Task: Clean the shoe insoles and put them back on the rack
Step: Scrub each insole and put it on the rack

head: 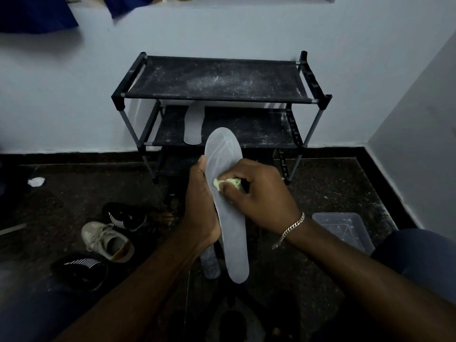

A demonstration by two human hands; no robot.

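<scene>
The head camera looks forward and down, close, facing the rack [217,80].

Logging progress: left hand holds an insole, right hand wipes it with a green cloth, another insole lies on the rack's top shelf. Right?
Not the top: the head view shows the other insole on the rack's middle shelf. The rest stands.

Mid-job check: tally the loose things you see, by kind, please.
Insoles: 3 (held insole, shelf insole, floor insole)
Shoes: 3 (far black shoe, near black shoe, pale sneaker)
Cloths: 1 (green cloth)
Tubs: 1 (clear tub)
White wads: 1 (white wad)
Total: 9
Bottom edge too dim to count.
</scene>
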